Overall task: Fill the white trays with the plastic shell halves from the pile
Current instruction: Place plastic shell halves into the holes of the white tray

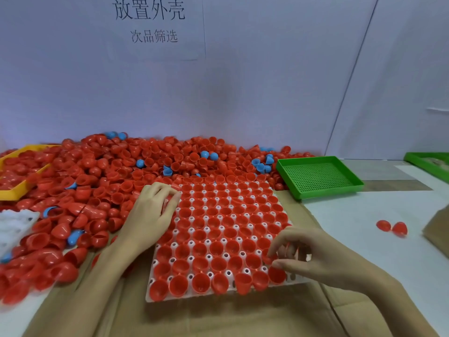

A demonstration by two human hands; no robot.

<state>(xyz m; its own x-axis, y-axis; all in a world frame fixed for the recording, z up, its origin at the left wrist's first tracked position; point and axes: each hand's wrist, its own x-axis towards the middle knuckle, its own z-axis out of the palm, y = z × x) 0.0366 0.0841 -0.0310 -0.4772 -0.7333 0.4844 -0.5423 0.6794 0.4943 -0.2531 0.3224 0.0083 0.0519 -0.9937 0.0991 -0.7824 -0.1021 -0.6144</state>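
**Tray nearly full; both hands working at its edges**

White tray (pixel 155 299) sits centre-front on brown cardboard (pixel 218 319), nearly every pocket holding a red shell half, open side up. A few pockets at the near-right corner, under the R hand, look unfilled; partly hidden, can't confirm count.

L hand (pixel 151 210): resting at tray's far-left edge, fingers curled down over red halves at the tray/pile boundary. Something red shows between the fingers, but whether it is gripped or only touched – cannot tell.

R hand (pixel 303 254): over tray's near-right area, thumb and fingertips pinching a red shell half (pixel 268 259) just above the pockets. Other fingers loosely bent.

Pile (pixel 116 171): large heap of red halves w/ scattered blue ones, spread from tray's far edge across to the left, against the back wall. It overlaps a yellow tray (pixel 14 190) at far left.

Second white tray (pixel 14 227): left edge, partly buried by pile, pockets appear unfilled.

Other items: green perforated tray (pixel 318 178) to right of main tray, nothing in it; two loose red halves (pixel 391 227) on white tabletop at right, well apart from tray. Printed sign (pixel 150 20) on wall, Chinese text.
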